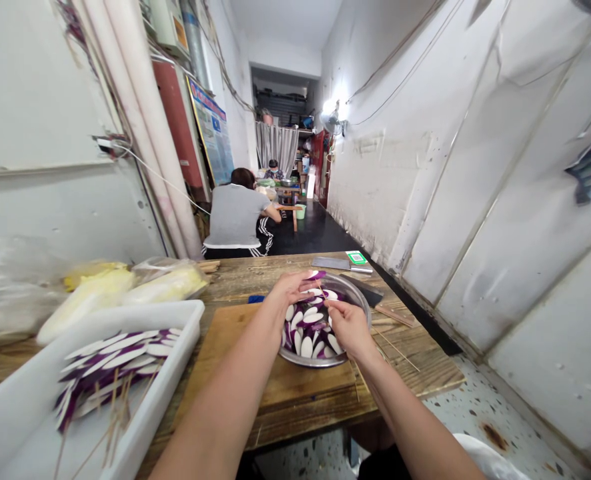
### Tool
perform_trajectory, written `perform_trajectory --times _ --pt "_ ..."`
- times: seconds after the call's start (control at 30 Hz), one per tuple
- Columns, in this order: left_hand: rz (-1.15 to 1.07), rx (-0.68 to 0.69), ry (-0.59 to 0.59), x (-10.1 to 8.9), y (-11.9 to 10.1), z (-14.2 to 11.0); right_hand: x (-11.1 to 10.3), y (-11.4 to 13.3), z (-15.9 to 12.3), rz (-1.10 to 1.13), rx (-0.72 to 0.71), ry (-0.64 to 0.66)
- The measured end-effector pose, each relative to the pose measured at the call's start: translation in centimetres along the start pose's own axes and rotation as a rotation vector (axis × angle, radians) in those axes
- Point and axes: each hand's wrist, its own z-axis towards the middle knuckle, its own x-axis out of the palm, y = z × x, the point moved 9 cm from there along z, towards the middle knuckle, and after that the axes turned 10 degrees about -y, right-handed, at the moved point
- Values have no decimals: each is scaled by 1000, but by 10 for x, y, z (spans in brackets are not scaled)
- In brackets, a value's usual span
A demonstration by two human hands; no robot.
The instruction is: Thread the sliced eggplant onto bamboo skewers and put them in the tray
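Note:
A steel bowl (320, 364) full of sliced eggplant (313, 319), white flesh edged in purple skin, sits partly on a wooden cutting board (225, 347). Over its far left side, my left hand (293, 288) is closed, an eggplant slice (317, 275) at its fingertips. My right hand (348, 323) pinches a thin wooden skewer (321, 289) above the bowl, its upper end close to the left fingers. Whether the skewer has pierced the slice is too small to tell. To the left, skewered eggplant slices (120, 357) lie piled in a white plastic tray (191, 333).
Behind the bowl lies a cleaver (333, 263); another knife (395, 315) is at its right beside a loose skewer (395, 349). Plastic bags of yellowish food (168, 283) stand behind the tray. Beyond the wooden table (425, 373), a person in grey (238, 213) sits bent forward.

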Motion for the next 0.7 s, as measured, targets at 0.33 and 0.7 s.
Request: perform_trajectory --times 0.33,0.7 --pt "85 35 6 2 -3 -5 0 0 1 -25 -34 0" --pt "105 25 46 7 0 -6 0 0 1 -31 -35 -11"
